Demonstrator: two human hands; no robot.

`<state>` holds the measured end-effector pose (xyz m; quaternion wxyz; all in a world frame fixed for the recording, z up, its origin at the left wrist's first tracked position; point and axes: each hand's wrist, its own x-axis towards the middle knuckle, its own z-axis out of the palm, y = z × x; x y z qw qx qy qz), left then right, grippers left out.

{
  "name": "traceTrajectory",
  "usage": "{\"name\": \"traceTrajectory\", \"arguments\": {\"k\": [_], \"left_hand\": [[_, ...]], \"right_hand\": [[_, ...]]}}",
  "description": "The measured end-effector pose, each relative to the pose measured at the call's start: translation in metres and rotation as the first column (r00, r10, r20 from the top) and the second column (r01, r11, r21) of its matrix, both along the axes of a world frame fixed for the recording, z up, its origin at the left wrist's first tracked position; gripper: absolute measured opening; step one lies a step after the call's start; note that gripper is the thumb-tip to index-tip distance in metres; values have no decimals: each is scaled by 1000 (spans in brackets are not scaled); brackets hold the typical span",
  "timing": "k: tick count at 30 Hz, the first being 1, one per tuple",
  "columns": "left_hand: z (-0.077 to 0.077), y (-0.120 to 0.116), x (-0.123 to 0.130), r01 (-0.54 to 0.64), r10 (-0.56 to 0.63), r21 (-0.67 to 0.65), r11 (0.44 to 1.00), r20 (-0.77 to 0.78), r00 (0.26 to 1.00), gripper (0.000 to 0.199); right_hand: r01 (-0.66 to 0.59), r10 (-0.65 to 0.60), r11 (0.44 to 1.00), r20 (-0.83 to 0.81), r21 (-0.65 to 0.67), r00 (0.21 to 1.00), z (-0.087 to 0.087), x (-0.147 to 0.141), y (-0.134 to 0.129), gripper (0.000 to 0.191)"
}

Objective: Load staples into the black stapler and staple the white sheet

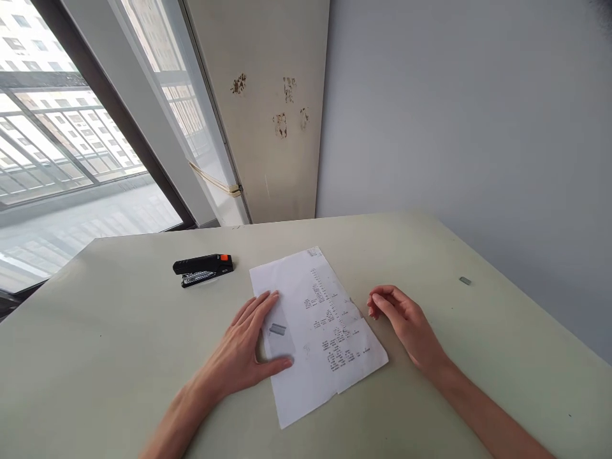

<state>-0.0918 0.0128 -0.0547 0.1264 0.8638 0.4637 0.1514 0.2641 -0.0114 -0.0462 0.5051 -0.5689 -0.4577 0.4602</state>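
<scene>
My left hand [251, 341] lies with its fingers and thumb spread on the left side of a white sheet of paper [296, 382]. Between that thumb and index finger, a small grey strip like a row of staples [277, 329] rests on the paper. Printed text runs down the sheet's right part, and its right edge is uneven. Just right of this edge, my right hand [401, 322] is closed, thumb against curled fingers; whatever they hold, if anything, is hidden. A black stapler [203, 269] with an orange patch lies beyond my left hand.
A second small grey strip [465, 280] lies on the pale table [143, 331] far to the right. Behind the table stand a beige panel [282, 172] with brown marks and a grey wall [454, 115]. A window [62, 140] is on the left.
</scene>
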Motion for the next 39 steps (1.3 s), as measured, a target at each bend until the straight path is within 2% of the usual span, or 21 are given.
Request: {"name": "traceTrajectory", "arguments": {"k": [4, 9, 13, 18, 20, 23, 27, 29, 31, 34, 39], "left_hand": [[-1, -9, -41, -48, 47, -37, 998, -51, 998, 109], [1, -34, -96, -175, 175, -38, 984, -7, 985, 100], [10, -50, -130, -267, 272, -84, 960, 54, 961, 93], [22, -57, -160, -268, 283, -160, 950, 81, 956, 87], [24, -56, -163, -347, 375, -165, 923, 188, 908, 78], [29, -45, -155, -549, 580, -192, 814, 321, 748, 59], [39, -16, -136, -778, 794, -184, 601, 245, 556, 52], [40, 2, -129, -819, 831, -163, 550, 207, 517, 53], [39, 19, -125, -821, 828, -140, 553, 198, 524, 52], [34, 38, -123, -801, 805, -119, 587, 194, 561, 50], [28, 42, -124, -774, 775, -94, 627, 182, 605, 49]], "right_hand": [[-52, 53, 998, 46, -24, 998, -2, -4, -3, 37], [-82, 84, 996, 92, -30, 992, -4, -6, -6, 35], [-90, 95, 995, 134, -46, 986, -6, -4, -7, 35], [-102, 110, 993, 177, -56, 978, -8, -6, -9, 36], [-99, 108, 993, 193, -56, 975, -8, -6, -9, 36], [-104, 115, 993, 215, -60, 970, -8, -7, -10, 34], [-108, 122, 991, 231, -74, 965, -8, -7, -11, 36], [-106, 122, 991, 236, -78, 964, -7, -7, -11, 37], [-109, 124, 991, 241, -76, 963, -7, -7, -11, 38], [-120, 136, 990, 248, -78, 959, -7, -7, -11, 38], [-121, 136, 990, 280, -71, 950, -10, -6, -11, 37]]}}
